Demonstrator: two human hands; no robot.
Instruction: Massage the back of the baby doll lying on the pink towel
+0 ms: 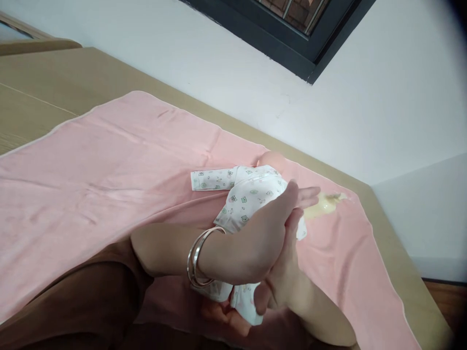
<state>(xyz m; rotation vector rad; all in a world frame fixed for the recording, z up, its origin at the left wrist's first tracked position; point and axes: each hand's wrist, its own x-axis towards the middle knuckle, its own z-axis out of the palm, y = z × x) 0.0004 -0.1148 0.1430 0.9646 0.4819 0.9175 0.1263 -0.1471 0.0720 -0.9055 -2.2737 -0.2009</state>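
In the head view, the left hand [260, 233] and the right hand [288, 265] are pressed together palm to palm, and the grip of each is left flat, with a few fingers stretched out toward the right. Two silvery bangles [199, 257] are worn on the left wrist, and the left arm is covered higher up by a brown sleeve [83, 287]. Beneath the hands a doll [242, 201] is laid on a pink blanket [120, 146]; it is dressed in white printed clothing, one sleeve is stretched out to the left, and its middle is hidden by the hands and forearms. A glossy pale yellow patch [323, 206] is seen on the blanket just beyond the fingers. The blanket is spread over a wooden desk [54, 73], beside which a white wall [365, 121] and a dark-framed window [292, 29] are seen.
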